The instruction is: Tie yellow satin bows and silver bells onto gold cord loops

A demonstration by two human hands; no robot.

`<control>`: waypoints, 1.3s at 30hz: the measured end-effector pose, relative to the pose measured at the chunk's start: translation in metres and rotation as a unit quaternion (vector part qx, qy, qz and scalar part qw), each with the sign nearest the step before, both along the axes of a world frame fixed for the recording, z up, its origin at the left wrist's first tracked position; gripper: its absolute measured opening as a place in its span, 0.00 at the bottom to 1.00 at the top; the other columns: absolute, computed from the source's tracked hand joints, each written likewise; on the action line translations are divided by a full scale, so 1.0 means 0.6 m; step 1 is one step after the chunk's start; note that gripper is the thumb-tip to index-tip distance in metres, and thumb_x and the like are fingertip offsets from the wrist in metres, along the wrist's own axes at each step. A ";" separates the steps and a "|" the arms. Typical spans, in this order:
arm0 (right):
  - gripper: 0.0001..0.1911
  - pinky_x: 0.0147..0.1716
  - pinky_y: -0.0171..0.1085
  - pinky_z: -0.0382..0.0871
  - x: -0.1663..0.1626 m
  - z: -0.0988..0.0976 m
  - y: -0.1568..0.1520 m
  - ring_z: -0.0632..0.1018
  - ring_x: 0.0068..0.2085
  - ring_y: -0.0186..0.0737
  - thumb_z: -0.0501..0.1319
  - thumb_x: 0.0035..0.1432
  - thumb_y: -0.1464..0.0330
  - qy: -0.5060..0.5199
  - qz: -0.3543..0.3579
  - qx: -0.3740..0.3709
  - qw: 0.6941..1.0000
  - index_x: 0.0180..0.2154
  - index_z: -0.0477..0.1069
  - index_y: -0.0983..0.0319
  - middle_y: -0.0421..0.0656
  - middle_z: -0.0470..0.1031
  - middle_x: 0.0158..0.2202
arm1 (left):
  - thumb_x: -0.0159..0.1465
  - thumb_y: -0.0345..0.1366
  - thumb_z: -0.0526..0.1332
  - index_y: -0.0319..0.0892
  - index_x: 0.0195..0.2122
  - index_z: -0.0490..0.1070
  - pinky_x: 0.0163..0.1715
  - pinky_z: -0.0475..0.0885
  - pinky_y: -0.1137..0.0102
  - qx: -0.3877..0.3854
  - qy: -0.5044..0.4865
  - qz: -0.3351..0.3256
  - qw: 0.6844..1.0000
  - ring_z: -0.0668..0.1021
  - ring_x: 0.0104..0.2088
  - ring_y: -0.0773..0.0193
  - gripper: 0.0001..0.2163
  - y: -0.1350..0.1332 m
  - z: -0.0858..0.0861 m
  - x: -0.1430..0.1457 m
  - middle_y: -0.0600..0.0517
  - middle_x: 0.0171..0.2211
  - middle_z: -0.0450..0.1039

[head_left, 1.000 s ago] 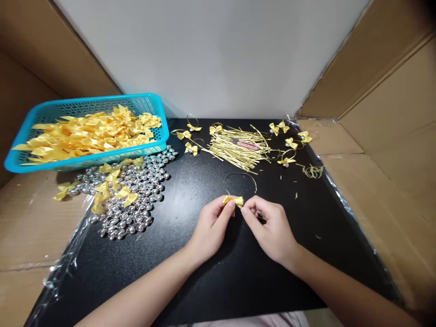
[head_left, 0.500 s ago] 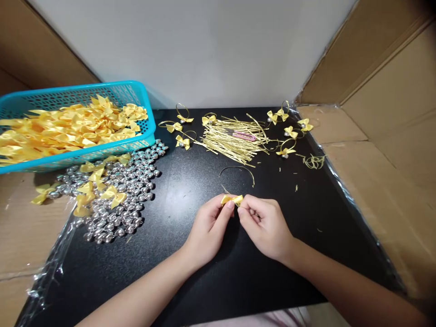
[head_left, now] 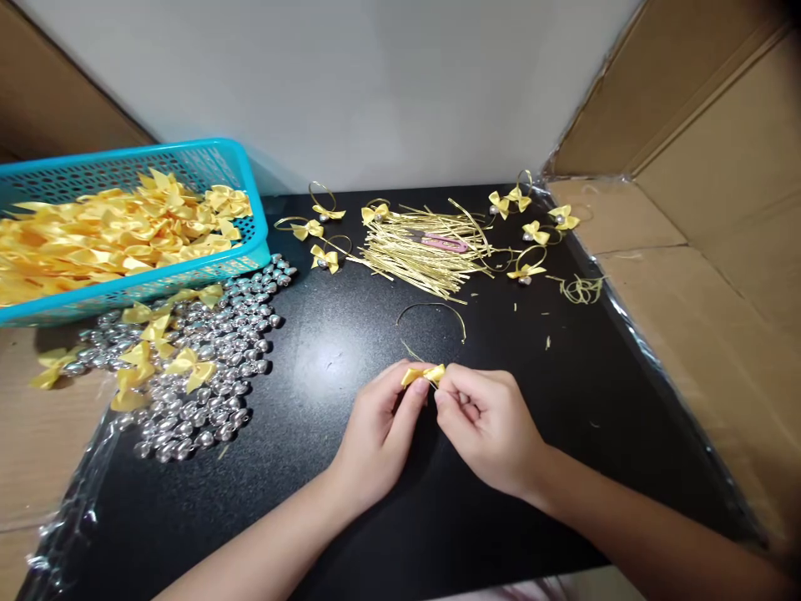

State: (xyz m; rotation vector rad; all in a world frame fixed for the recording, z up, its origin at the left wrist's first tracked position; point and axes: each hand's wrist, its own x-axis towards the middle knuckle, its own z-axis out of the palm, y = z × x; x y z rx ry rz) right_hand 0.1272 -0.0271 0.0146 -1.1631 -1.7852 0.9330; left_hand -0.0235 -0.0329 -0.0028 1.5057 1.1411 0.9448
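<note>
Just below the frame's centre, grips a yellow bow [head_left: 433,374] in the left hand [head_left: 381,427], with its long axis almost left to right, and pinches closed with the equally near right hand [head_left: 494,426] at its right end, seemingly on golden wire [head_left: 431,304].

The left hand [head_left: 379,430] partly hides a yellow bow [head_left: 434,373]; the blue basket [head_left: 138,280] is cropped.
</note>
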 end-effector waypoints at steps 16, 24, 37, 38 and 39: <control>0.15 0.19 0.28 0.50 -0.005 0.000 -0.003 0.57 0.18 0.25 0.54 0.54 0.78 -0.008 -0.024 0.007 1.000 0.20 0.52 0.60 0.32 0.52 0.16 | 0.69 0.38 0.55 0.47 0.56 0.73 0.39 0.70 0.69 0.003 0.010 0.031 0.999 0.76 0.38 0.60 0.16 -0.004 -0.004 -0.006 0.49 0.35 0.77; 0.15 0.18 0.29 0.49 -0.005 0.001 -0.003 0.56 0.18 0.26 0.53 0.53 0.78 0.000 -0.025 -0.003 1.000 0.20 0.52 0.60 0.32 0.53 0.16 | 0.69 0.39 0.56 0.48 0.58 0.71 0.41 0.72 0.67 0.003 0.003 0.034 0.999 0.77 0.39 0.59 0.17 -0.002 -0.006 -0.007 0.48 0.37 0.80; 0.14 0.19 0.29 0.52 -0.009 -0.006 -0.007 0.58 0.19 0.26 0.54 0.57 0.76 0.017 -0.028 -0.018 0.999 0.21 0.55 0.60 0.33 0.56 0.18 | 0.67 0.42 0.58 0.48 0.57 0.72 0.42 0.73 0.68 -0.069 -0.041 0.049 0.996 0.78 0.37 0.61 0.18 -0.004 -0.008 -0.009 0.50 0.37 0.79; 0.14 0.19 0.29 0.52 -0.009 -0.007 -0.007 0.58 0.19 0.26 0.54 0.57 0.76 0.019 -0.028 -0.019 0.999 0.22 0.55 0.60 0.33 0.57 0.18 | 0.67 0.43 0.58 0.48 0.57 0.72 0.42 0.73 0.68 -0.074 -0.044 0.051 0.995 0.78 0.37 0.61 0.18 -0.003 -0.008 -0.008 0.49 0.37 0.79; 0.13 0.19 0.29 0.52 -0.009 -0.008 -0.007 0.58 0.19 0.26 0.54 0.57 0.76 0.019 -0.028 -0.020 0.999 0.22 0.56 0.60 0.33 0.57 0.18 | 0.67 0.43 0.58 0.47 0.57 0.72 0.42 0.73 0.68 -0.077 -0.045 0.052 0.995 0.78 0.37 0.61 0.19 -0.003 -0.007 -0.008 0.49 0.37 0.80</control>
